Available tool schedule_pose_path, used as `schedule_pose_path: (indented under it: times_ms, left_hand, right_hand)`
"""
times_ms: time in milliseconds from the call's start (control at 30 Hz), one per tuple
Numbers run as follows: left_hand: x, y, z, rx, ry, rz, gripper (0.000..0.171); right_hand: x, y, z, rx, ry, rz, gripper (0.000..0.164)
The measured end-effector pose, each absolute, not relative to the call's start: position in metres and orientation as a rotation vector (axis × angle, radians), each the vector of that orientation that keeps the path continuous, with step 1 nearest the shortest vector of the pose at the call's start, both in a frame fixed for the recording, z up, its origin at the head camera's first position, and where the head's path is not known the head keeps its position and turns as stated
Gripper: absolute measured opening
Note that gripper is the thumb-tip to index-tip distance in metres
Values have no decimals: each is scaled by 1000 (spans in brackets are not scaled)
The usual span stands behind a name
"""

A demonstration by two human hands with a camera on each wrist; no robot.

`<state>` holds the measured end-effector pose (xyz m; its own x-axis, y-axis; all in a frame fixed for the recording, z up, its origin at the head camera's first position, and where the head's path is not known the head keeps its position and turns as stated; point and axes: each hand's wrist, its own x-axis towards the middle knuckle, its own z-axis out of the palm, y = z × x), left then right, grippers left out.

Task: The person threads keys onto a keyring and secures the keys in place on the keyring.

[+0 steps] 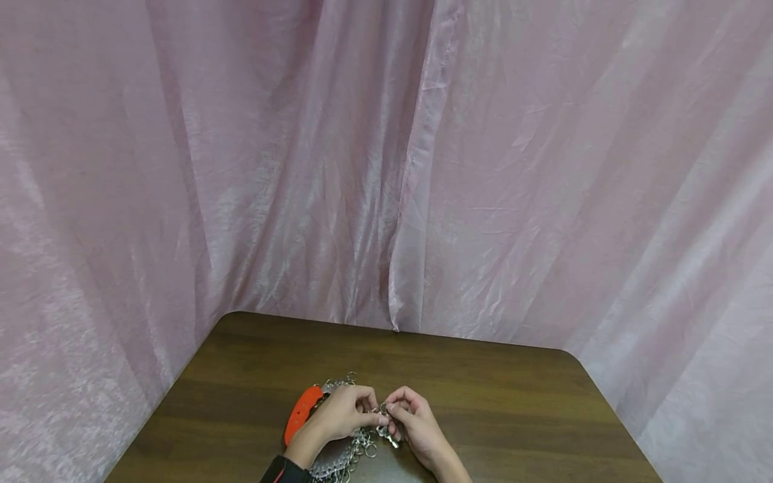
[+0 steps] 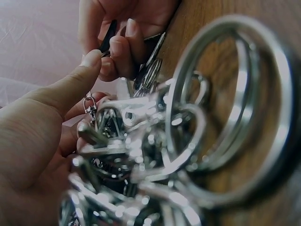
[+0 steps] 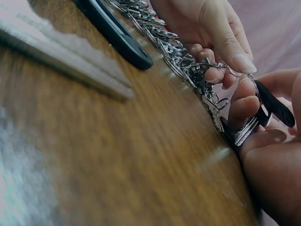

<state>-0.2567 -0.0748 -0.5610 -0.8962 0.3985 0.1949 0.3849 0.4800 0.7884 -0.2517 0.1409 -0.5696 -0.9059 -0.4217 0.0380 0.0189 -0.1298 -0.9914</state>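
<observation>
Both hands meet over the near part of the table. My left hand [image 1: 347, 410] pinches small metal links at a split key ring [image 3: 258, 96] between thumb and fingers. Close by on the right, my right hand [image 1: 419, 426] grips the keys on that ring. One key has a black head [image 3: 275, 103], and a silver key blade [image 3: 245, 132] shows under the fingers. A small swivel clasp [image 2: 91, 108] hangs by the left thumb. Below the left hand lies a long heap of silver key rings and clasps [image 1: 362, 443]. Whether the ring is spread cannot be seen.
An orange curved piece [image 1: 302, 414] lies left of the left hand. In the right wrist view appear a black loop-shaped handle [image 3: 122, 42] and a blurred jagged-edged piece [image 3: 70, 54]. Pink curtains [image 1: 362, 168] hang behind the brown wooden table [image 1: 513, 402].
</observation>
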Motion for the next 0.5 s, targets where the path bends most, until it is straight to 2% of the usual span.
schedule_pose_path:
  times_ms: [233,500]
  left_hand:
    - [-259,-78,-562,749,2703,1414,28]
    - [-257,-78,-556,816,2763,1372,32]
  right_hand:
    - [-250,138,-569,-471,1849,-2114,38]
    - [-247,136,-559,-536,1977,-1994,31]
